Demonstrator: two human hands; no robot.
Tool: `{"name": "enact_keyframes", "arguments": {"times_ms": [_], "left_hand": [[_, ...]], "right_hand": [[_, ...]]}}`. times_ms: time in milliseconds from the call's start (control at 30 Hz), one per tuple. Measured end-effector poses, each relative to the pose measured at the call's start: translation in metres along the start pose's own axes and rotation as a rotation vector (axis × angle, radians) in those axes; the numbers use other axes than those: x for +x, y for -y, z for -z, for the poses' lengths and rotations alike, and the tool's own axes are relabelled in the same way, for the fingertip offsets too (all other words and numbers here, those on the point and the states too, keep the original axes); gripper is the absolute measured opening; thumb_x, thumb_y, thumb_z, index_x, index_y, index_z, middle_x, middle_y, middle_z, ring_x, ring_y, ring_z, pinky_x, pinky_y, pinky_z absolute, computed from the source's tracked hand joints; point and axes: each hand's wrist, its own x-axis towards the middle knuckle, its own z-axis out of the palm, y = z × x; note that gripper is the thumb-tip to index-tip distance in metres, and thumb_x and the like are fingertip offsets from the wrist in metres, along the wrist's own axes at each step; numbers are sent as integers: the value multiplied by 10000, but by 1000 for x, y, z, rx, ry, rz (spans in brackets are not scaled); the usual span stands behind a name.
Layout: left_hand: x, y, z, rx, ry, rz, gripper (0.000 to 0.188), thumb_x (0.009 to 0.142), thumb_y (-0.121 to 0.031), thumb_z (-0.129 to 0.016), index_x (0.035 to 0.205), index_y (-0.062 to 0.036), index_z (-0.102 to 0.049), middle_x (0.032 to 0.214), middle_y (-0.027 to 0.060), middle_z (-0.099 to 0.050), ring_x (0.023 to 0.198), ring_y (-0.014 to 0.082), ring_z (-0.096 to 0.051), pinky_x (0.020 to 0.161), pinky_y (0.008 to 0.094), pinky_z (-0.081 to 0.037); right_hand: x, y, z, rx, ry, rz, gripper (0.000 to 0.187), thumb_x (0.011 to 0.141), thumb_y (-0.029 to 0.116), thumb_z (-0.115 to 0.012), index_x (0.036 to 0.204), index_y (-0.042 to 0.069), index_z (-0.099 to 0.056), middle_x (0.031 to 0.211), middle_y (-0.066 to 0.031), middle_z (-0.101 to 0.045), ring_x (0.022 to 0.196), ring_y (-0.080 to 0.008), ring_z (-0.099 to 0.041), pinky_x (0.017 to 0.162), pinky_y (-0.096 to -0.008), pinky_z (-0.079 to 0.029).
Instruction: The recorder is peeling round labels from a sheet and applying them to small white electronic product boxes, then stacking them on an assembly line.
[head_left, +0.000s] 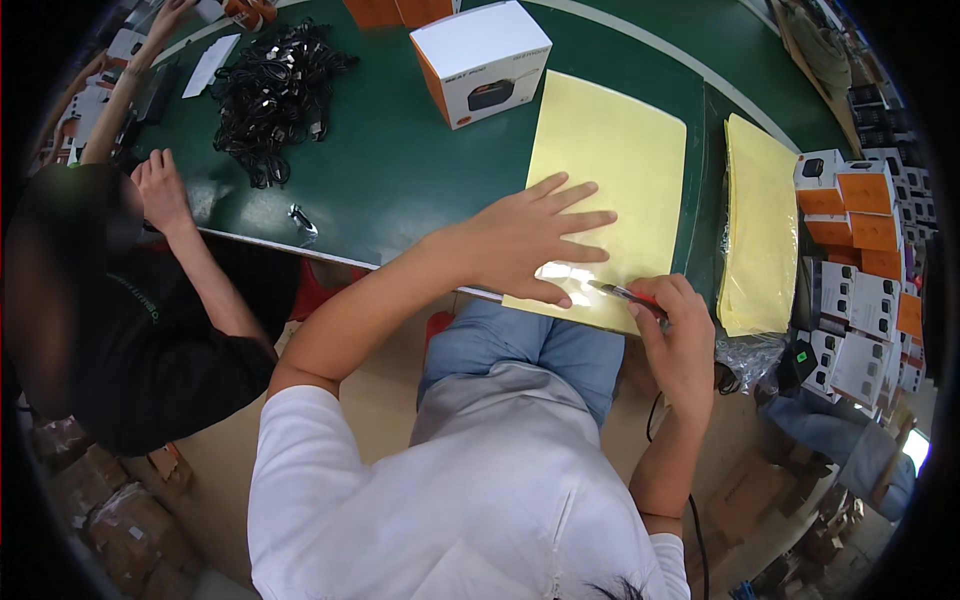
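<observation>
A glossy yellow sheet (612,140) lies on the green table (390,180) in front of me, its near end at the table's edge. My left hand (535,235) rests on it, palm down, fingers spread apart. At the sheet's near right corner my right hand (678,335) is closed around a slim red-handled craft knife (625,294). The knife's metal tip points left, over the sheet near my left thumb. Whether the tip touches the sheet I cannot tell. Light glare covers the sheet near the tip.
A white and orange box (480,60) stands beyond the sheet. Further left is a heap of black cables (280,95). Yellow sheets in clear wrap (760,230) lie at right, near stacked boxes (860,290). A co-worker in black (170,310) sits at left.
</observation>
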Motion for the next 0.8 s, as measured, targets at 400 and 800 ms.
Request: {"name": "enact_keyframes", "arguments": {"times_ms": [400, 800], "left_hand": [[6, -3, -8, 96, -44, 79, 659, 838, -572, -731, 1414, -272, -616, 1632, 78, -389, 1520, 398, -292, 1251, 573, -224], [8, -5, -7, 72, -29, 105, 682, 830, -574, -731, 1429, -271, -608, 1641, 67, -378, 1531, 382, -276, 1265, 561, -194]], "right_hand": [[-1, -7, -6, -98, 39, -56, 203, 868, 53, -708, 1040, 133, -782, 885, -35, -648, 727, -244, -596, 725, -368, -445], [0, 0, -11, -104, -7, -63, 159, 825, 181, -789, 973, 127, -773, 868, -31, -656, 741, -232, -619, 722, -362, -426]]}}
